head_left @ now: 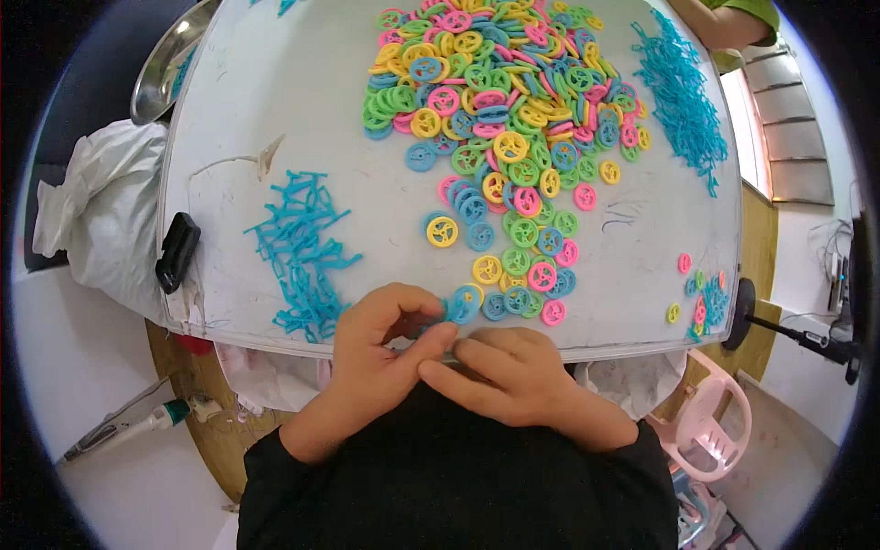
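Here both hands meet at the near edge of the white table (275, 110), forearms in black sleeves coming up from the bottom of the head view. Left hand (380, 353) has its fingers curled in, thumb and fingertips pinched narrow around a small blue plastic piece (431, 323) just off the table edge; only part of that piece shows between the fingers. Right hand (504, 376) lies beside it, fingers curled and pointing left, index fingertip touching the left hand's fingers at the pinch; cannot tell whether the right hand itself grips anything. Just beyond the fingertips, on the table, sits a blue ring (463, 305) with a yellow one tucked against it, touching or nearly touching the left fingers. Behind those, a loose scatter of flat plastic rings (518, 266) in yellow, green, pink and blue runs up into a big mixed heap of rings (500, 82) filling the far middle of the table. Left of the hands lies a pile of blue sprue-like strips (302, 252); a second blue pile (683, 96) is at the far right. A few more rings and blue bits (701, 298) sit at the right edge. A black clip-like object (177, 251) hangs on the left rim, a metal tray (165, 64) sits far left, a white bag (101, 215) beside it, and a pink stool (710, 426) low right. Another person's arm (720, 23) shows at the top right.
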### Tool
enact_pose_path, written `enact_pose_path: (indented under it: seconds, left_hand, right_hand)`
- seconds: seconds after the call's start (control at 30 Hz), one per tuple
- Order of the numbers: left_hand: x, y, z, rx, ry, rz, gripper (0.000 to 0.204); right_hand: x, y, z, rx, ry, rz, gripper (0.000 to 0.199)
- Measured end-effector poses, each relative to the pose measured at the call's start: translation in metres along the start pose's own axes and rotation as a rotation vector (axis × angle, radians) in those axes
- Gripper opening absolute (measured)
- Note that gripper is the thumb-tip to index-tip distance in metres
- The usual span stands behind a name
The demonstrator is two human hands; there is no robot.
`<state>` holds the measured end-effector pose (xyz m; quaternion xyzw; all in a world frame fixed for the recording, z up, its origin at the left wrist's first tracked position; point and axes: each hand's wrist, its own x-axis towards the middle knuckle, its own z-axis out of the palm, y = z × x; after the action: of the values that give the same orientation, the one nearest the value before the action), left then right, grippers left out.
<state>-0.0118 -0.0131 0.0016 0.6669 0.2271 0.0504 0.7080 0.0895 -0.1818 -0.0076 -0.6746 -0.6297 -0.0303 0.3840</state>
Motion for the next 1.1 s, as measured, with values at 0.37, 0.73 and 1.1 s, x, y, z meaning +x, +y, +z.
enact_pose_path:
  seconds: [0.37, 0.73, 1.1]
  left_hand:
    - [-0.002, 0.014, -0.007, 0.387, -0.179, 0.173, 0.016]
    - [-0.005, 0.003, 0.003, 0.441, -0.233, 0.589, 0.039]
    - [-0.012, 0.009, -0.011, 0.195, -0.454, 0.073, 0.024]
  right_hand:
    - [-0.006, -0.007, -0.003, 0.104, 0.040, -0.013, 0.030]
    - [-0.015, -0.015, -0.019, 0.970, 0.122, 0.898, 0.021]
    - [-0.020, -0.008, -0.023, 0.209, 0.016, 0.073, 0.029]
